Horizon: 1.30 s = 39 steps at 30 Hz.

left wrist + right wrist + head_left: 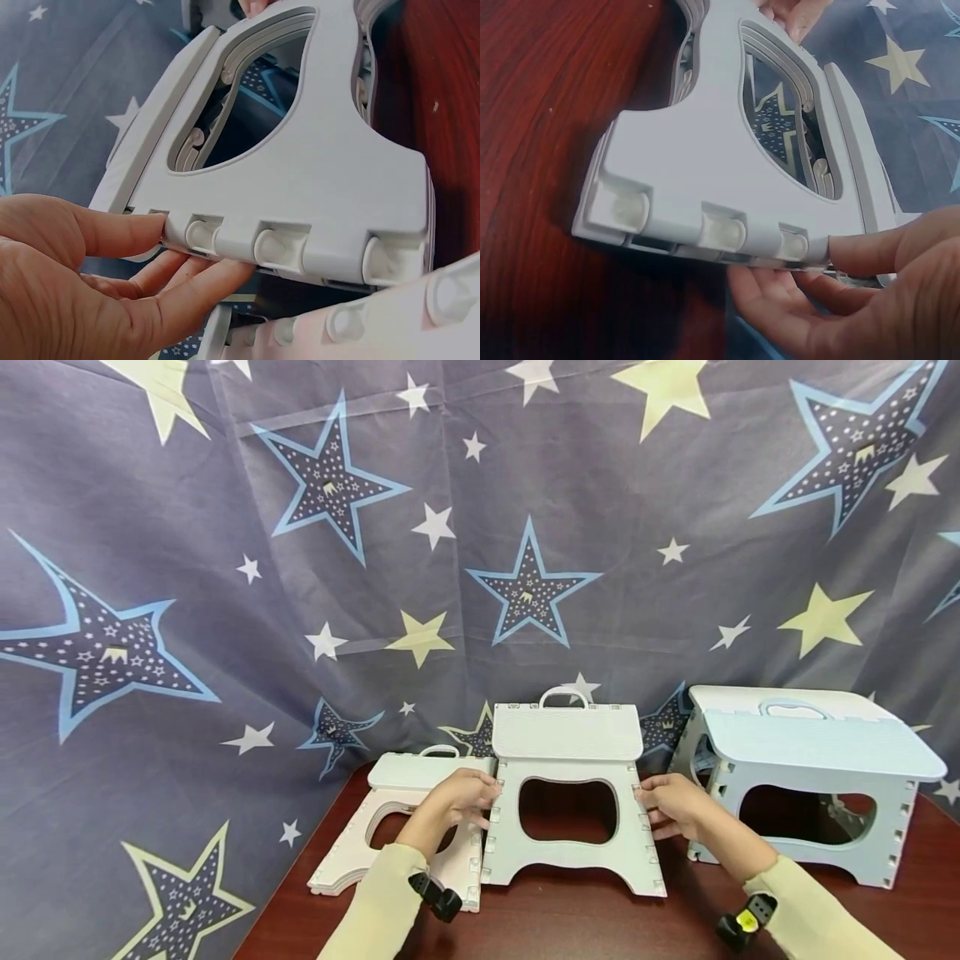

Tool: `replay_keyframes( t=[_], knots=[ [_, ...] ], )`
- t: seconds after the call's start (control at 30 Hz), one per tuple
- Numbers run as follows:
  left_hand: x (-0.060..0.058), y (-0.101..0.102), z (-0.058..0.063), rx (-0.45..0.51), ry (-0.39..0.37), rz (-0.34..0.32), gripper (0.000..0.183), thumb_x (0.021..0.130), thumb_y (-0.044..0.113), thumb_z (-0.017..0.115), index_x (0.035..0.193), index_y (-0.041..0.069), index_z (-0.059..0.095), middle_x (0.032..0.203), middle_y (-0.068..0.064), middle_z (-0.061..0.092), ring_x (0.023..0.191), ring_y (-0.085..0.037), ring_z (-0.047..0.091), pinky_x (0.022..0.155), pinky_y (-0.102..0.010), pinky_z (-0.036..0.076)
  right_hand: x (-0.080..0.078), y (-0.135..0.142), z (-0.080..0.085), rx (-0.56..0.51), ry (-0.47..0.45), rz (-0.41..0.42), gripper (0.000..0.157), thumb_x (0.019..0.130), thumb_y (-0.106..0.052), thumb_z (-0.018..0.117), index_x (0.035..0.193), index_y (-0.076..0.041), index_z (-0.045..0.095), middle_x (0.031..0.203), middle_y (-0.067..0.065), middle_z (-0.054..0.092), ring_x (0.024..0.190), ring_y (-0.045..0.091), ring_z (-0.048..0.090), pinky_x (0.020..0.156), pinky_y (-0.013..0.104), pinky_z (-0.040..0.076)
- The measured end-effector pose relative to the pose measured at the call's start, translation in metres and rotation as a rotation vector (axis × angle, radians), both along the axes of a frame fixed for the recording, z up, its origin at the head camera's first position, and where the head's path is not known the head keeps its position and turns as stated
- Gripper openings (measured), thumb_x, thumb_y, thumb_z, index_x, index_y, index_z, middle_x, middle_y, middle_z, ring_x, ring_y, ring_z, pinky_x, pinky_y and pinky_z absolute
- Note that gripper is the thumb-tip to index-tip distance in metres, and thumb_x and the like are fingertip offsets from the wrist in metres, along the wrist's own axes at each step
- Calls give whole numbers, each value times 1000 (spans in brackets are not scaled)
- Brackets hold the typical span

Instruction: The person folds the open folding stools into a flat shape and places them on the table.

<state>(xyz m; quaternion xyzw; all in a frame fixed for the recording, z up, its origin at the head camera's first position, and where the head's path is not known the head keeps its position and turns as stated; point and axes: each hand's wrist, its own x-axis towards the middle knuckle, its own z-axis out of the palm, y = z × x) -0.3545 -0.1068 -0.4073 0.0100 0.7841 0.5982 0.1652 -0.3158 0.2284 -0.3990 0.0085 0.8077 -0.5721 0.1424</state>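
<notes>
Fingers (199, 296) of the left hand (459, 797) are curled under one side edge of a folded white stool (566, 858), the thumb on its front face; the right hand (672, 807) pinches the opposite edge likewise, both grips closed to the panel's thickness. The stool lies between the two sets of fingers, its handle (564, 693) above them and its feet below. Just left of the left fingers is a folded pale pink stool (348, 852); right of the right fingers stands an unfolded light-blue stool (821, 745). Beneath the fingers spreads the reddish-brown tabletop (555, 927); beyond them hangs a starry grey cloth (375, 602).
</notes>
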Motion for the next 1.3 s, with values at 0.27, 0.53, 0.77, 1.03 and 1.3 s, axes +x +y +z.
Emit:
replay_keyframes(
  t=[0.27,0.53,0.77,1.03,1.3],
  knots=[
    [-2,3,-3,-28,-33,7,18,97,0,57,113,-9,60,85,-3,57,80,-17,58,76,-47,64,0,-1,-1,0,-31,10,26,104,-6,48,120,13,52,84,4,70,74,15,70,75,48,62],
    [-3,4,-2,-48,-80,-13,8,97,-1,55,98,-6,62,73,-2,52,69,-13,50,75,-45,64,0,-1,-2,56,-64,33,27,104,-6,45,119,15,55,91,12,69,76,17,70,75,47,62],
    [-10,9,-9,-107,-129,9,20,98,0,56,112,-13,62,97,-19,64,93,-28,65,88,-52,60,-3,-2,-1,73,-99,17,30,101,-4,45,120,18,52,88,13,69,78,21,71,79,51,61],
    [-31,6,-31,-114,-182,-18,19,98,0,59,112,-12,58,120,-32,62,114,-45,65,88,-55,60,-2,-6,-3,93,-136,6,22,101,-5,47,110,14,56,86,12,70,78,23,72,80,52,61],
    [-3,16,-8,-179,-183,-14,21,100,-1,54,117,-14,52,103,-22,64,108,-39,68,91,-53,59,-2,-5,-10,106,-170,18,24,101,-4,46,116,15,46,96,19,60,85,30,72,82,52,61]
  ],
)
